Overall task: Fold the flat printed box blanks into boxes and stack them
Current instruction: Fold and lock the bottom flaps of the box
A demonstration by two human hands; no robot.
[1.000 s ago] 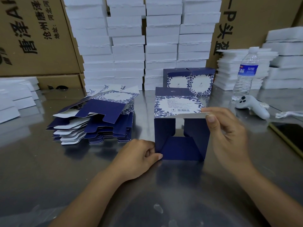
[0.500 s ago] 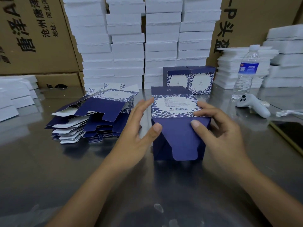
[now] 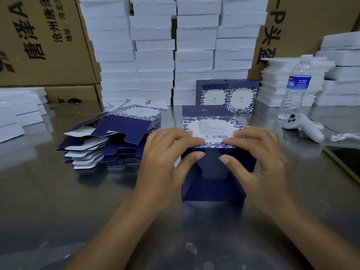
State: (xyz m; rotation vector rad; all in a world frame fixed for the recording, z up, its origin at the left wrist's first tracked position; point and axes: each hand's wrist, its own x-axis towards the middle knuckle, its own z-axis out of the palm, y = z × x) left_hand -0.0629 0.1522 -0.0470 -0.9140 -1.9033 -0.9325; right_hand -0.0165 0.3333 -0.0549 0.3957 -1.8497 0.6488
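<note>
Both my hands are clamped on the box (image 3: 213, 188), which sits on its side in the middle of the tabletop (image 3: 58, 201) with its open end facing me. The left hand (image 3: 167, 154) and right hand (image 3: 261, 154) are close together: fingers lie over the printed top panel and thumbs press the navy tuck flap (image 3: 212, 168) at the near end.

My tip for this step is to push both thumbs evenly so the flap's tongue slides in behind the lower panel instead of buckling. The fingers on top should stop the box from squashing. Thin card like this probably creases easily, so go gentle.

Readable stuff:
- The top panel has a barcode (image 3: 220, 136) and small text too fine to make out.
- The left carton (image 3: 39, 45) shows 唐泽, plus 沧州 and 地址.
- The right carton (image 3: 311, 26) reads "P头盔".
- The water bottle (image 3: 297, 86) has a blue label, but I can't read the characters for sure.

The flat blanks (image 3: 116, 137) are piled just left of the box, and two finished boxes (image 3: 228, 96) stand behind it.
</note>
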